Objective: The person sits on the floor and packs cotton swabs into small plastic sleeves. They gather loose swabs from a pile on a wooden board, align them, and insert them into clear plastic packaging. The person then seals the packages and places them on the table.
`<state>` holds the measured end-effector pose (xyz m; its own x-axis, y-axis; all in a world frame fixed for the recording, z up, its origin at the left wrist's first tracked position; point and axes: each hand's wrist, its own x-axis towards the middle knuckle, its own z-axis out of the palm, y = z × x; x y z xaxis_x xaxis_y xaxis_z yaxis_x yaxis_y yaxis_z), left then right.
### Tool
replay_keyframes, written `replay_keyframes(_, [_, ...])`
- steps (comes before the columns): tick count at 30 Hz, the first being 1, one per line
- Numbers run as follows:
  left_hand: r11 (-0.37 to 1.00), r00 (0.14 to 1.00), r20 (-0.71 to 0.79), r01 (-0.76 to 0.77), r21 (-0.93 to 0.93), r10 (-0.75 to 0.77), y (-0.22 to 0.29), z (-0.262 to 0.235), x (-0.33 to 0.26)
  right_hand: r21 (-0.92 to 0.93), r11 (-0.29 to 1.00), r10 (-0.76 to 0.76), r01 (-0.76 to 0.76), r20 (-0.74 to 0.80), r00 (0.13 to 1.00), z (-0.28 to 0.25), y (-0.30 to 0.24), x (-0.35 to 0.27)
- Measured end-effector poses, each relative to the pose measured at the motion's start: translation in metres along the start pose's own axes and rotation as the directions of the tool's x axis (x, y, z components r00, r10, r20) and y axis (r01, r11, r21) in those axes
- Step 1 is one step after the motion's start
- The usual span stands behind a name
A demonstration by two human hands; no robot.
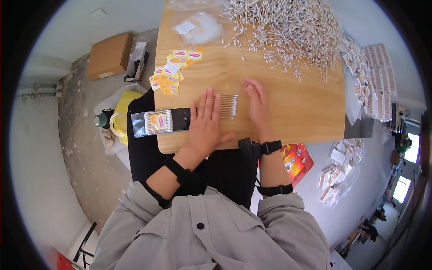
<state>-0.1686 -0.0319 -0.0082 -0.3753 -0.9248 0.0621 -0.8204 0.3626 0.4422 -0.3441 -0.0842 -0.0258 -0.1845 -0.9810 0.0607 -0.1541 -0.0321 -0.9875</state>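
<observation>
A row of cotton swabs (pixel 229 106) lies side by side on the wooden table (pixel 297 112). My left hand (pixel 206 119) rests flat over the row's left end, its fingers stretched out and thumb apart, hiding part of the swabs. Just right of the row, my right hand (pixel 258 102) stands on its edge with the fingers slightly bent; nothing shows in it. Left of my left hand, a clear bag of cotton swabs (pixel 158 122) with a yellow card inside lies across a flat black piece (pixel 182 119) at the table's edge.
A large heap of loose cotton swabs (pixel 288 31) covers the far right of the table. Yellow cards (pixel 173 72) and clear plastic bags (pixel 200 28) lie at the far left. Packed swab bundles (pixel 378 81) sit beyond the right edge. A cardboard box (pixel 109 56) stands on the floor.
</observation>
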Motion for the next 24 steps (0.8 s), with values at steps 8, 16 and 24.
replay_keyframes(8, [1.000, 0.999, 0.015, -0.031, 0.005, 0.031, -0.009, 0.006, 0.003, 0.339, 0.940, 0.055, -0.044, -0.023, 0.998, 0.042, 0.011, -0.031])
replay_keyframes(16, [0.996, 0.997, -0.038, 0.065, 0.053, -0.063, -0.011, 0.001, -0.014, 0.489, 0.872, 0.072, -0.003, -0.122, 0.990, 0.038, 0.031, -0.038])
replay_keyframes(24, [0.995, 1.000, 0.021, 0.021, 0.100, -0.023, -0.013, 0.006, -0.021, 0.394, 0.919, 0.038, -0.032, -0.009, 0.999, 0.058, 0.019, -0.052])
